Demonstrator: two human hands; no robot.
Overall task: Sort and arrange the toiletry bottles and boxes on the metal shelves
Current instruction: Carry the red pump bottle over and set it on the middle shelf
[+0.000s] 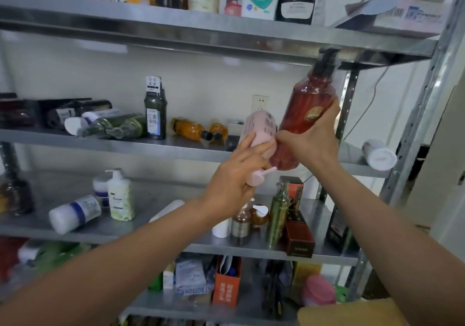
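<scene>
My left hand [234,174] grips a pink pump bottle [259,130] turned upside down, its pump head pointing down and right. My right hand [310,140] holds a tall red pump bottle [308,109] with a black pump, tilted slightly right, its top just under the upper metal shelf [176,31]. The two bottles touch each other in front of the right part of the middle shelf [141,145].
On the middle shelf lie green bottles [113,125], one upright dark green bottle [155,114], orange bottles [191,128] and a white tube [378,154] at the right end. The lower shelf holds a white-green pump bottle [120,197], a gold bottle [276,215] and a brown box [298,235].
</scene>
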